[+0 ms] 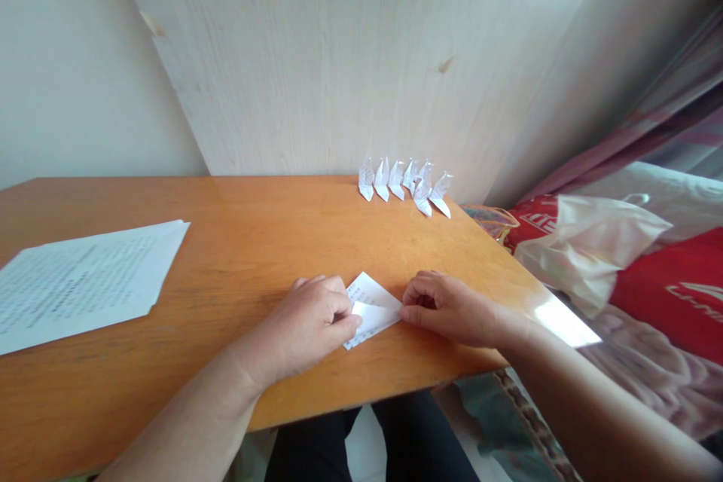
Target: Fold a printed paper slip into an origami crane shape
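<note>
A small folded sheet of printed paper point(370, 294) lies near the front edge of the wooden table point(271, 233), with a blank white flap folded over part of its print. My left hand point(319, 316) is closed on the paper's left side, thumb lying on the flap and fingers curled. The right corner of the paper is pinched between thumb and finger of my right hand point(432, 301). Parts of the paper's left side are hidden under my left hand.
Several folded white paper figures point(398, 181) stand at the table's back right, by a pale wood panel point(339, 53). A stack of printed sheets point(96, 279) lies at the left. Red bags point(678, 294) and a whitish plastic bag point(593, 241) sit beyond the right edge.
</note>
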A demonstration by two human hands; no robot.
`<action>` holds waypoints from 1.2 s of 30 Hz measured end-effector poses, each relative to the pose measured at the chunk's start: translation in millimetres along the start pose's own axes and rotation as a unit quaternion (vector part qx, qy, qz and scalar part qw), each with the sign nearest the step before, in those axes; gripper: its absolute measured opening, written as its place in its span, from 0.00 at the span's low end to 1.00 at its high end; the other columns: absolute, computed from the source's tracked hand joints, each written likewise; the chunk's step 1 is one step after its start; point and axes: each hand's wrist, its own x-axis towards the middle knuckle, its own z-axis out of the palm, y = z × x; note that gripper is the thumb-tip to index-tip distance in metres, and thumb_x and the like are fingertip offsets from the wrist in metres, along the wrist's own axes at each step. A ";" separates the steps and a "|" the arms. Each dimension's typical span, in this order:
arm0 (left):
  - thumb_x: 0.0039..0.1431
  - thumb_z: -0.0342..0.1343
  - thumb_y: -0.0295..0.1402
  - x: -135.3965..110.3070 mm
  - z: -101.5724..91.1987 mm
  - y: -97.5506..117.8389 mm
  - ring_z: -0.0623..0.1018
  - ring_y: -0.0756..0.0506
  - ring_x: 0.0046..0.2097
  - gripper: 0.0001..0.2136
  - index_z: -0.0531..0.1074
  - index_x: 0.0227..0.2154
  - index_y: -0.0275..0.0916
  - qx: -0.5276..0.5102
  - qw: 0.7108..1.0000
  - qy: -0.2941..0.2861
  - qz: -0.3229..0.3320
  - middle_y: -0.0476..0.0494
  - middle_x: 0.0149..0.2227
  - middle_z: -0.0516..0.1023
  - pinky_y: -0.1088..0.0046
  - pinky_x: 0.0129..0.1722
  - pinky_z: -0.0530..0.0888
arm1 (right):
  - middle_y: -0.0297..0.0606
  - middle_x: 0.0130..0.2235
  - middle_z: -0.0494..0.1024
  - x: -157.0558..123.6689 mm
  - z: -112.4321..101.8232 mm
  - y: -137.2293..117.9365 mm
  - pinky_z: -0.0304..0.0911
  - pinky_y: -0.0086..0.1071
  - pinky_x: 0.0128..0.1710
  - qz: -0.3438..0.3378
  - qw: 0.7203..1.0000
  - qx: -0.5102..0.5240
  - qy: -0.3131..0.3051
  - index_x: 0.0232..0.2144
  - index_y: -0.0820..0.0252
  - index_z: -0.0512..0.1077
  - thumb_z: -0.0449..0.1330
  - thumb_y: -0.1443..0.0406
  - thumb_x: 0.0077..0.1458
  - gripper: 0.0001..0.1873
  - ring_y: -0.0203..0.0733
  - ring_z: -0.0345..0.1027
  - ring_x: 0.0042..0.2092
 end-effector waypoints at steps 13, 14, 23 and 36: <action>0.59 0.55 0.35 -0.6 5.2 -4.7 0.68 0.47 0.36 0.13 0.65 0.20 0.38 0.008 1.000 0.001 0.007 0.49 0.33 0.68 0.70 0.36 0.60 | 0.35 0.32 0.76 1.8 6.2 3.2 0.56 0.32 0.34 0.001 1.000 -0.017 0.023 0.29 0.58 0.72 0.59 0.62 0.60 0.08 0.38 0.67 0.33; 0.59 0.55 0.35 -0.6 4.8 -4.1 0.68 0.47 0.36 0.12 0.66 0.21 0.39 0.008 1.000 0.001 0.005 0.49 0.33 0.69 0.69 0.36 0.60 | 0.35 0.32 0.76 1.7 6.5 3.1 0.56 0.32 0.34 0.001 1.000 -0.017 0.024 0.29 0.58 0.72 0.59 0.62 0.60 0.08 0.38 0.67 0.33; 0.64 0.52 0.40 -0.4 0.3 0.8 0.69 0.45 0.38 0.16 0.71 0.22 0.40 0.030 0.999 -0.016 -0.005 0.47 0.33 0.71 0.67 0.38 0.60 | 0.34 0.31 0.75 1.3 8.0 1.6 0.56 0.32 0.34 0.016 0.999 -0.020 0.031 0.28 0.58 0.72 0.60 0.63 0.58 0.07 0.37 0.67 0.33; 0.64 0.52 0.40 1.8 5.4 -0.3 0.70 0.45 0.37 0.15 0.70 0.23 0.40 0.026 0.999 0.003 -0.018 0.48 0.31 0.71 0.68 0.37 0.59 | 0.36 0.31 0.75 1.9 7.3 0.1 0.55 0.32 0.34 0.018 0.999 -0.022 0.030 0.28 0.59 0.72 0.59 0.63 0.59 0.08 0.38 0.66 0.32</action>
